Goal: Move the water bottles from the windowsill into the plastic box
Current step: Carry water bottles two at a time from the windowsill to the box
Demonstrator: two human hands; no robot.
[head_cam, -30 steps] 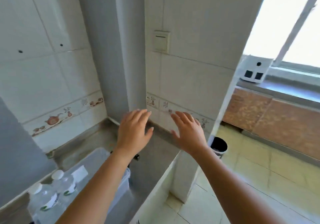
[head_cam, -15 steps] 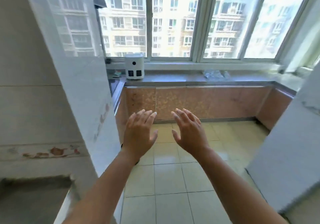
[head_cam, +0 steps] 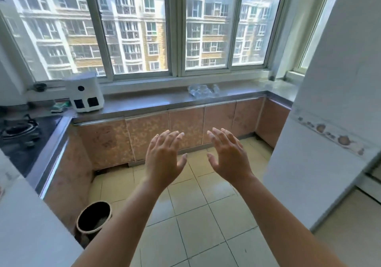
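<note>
Water bottles (head_cam: pixel 201 91) sit clustered on the windowsill (head_cam: pixel 165 99), toward its right half, back near the window frame; clear plastic, blurry, count not readable. Plastic box not in view.

Risks: bottles are bunched and touching, so grabbing one could knock its neighbours over or roll them along the sill to the front edge and onto the floor. See-through, glare-washed plastic makes outlines hard to judge, so a grip could land off-centre. Taking several at once could drop one. The box is out of sight, so the carry needs a turn away.

Left hand (head_cam: pixel 165 159) open, fingers spread, palm forward, holding nothing, raised over the tiled floor (head_cam: pixel 195 215), well short of the sill. Right hand (head_cam: pixel 228 159) same: open, empty, just beside the left, both forearms extended.
</note>
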